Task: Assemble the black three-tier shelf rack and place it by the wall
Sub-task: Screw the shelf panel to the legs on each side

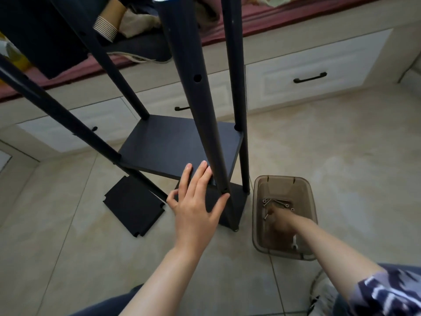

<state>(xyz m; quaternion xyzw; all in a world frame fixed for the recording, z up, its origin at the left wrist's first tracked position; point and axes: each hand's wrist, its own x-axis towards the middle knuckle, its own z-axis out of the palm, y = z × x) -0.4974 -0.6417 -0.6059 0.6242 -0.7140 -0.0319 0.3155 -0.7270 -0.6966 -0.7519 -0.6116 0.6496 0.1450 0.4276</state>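
Rack (173, 144) half built, upright on the tiled floor (319, 144) before white drawers (307, 65), two boards fitted. A loose shelf board (134, 205) lies flat on the floor to its left. Left hand (196, 201): fingers straight and spread, tips resting on the upper board's front edge, thumb against the near post (198, 99), gripping nothing. Right hand (281, 221) is down in a brown plastic bin (259, 185) just right of the rack, among loose screws (276, 202). It is blurred, so I cannot tell whether its fingers pinch one.
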